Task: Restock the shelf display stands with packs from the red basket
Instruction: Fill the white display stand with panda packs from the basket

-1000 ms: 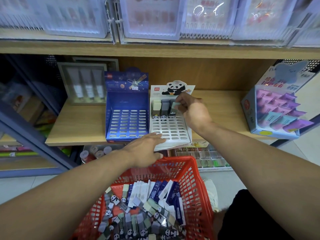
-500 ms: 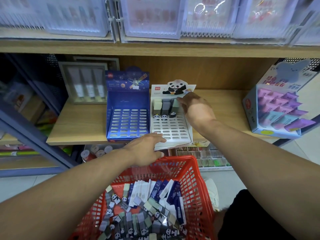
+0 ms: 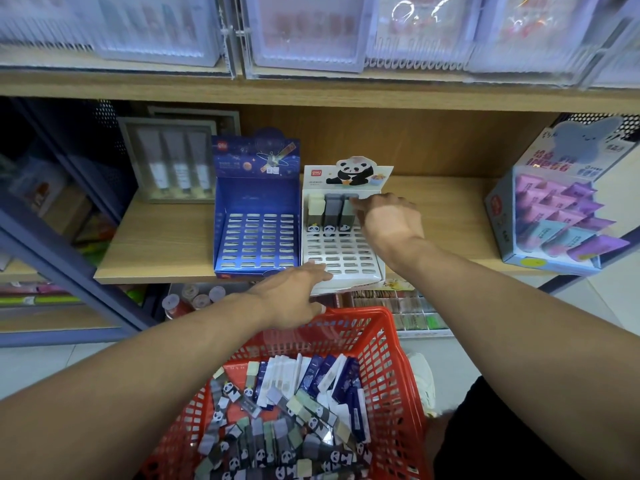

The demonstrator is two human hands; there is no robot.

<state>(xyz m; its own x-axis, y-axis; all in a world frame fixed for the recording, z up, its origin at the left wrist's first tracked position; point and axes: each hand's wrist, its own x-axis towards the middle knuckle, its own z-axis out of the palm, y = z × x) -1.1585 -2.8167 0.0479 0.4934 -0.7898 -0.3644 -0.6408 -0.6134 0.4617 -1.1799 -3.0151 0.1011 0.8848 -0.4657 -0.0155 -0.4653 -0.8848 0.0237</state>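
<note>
- The small green-grey pack with a panda printed at its foot (image 3: 347, 213) stood upright in the back row of the white slotted cardboard display stand with the panda header (image 3: 341, 258), third from the left, just beside a grey pack (image 3: 331, 213) and a cream pack (image 3: 315, 211).
- Its long axis ran up and down, leaning back with the stand's slope.
- My right hand (image 3: 389, 220) was at that pack's right edge, fingertips touching its top; whether they pinched it or only pressed it into its slot, I could not tell, since the back of my hand hid them.
- The next free slot, by my judgement, lay just right of that pack, under my right hand.
- My left hand (image 3: 294, 296) rested with straight fingers on the stand's front lip, holding nothing.
- The remaining packs lay heaped in the red plastic mesh basket (image 3: 391, 358) below, nearer my left hand.
- The blue slotted space-themed stand (image 3: 256, 244), just left, held nothing.
</note>
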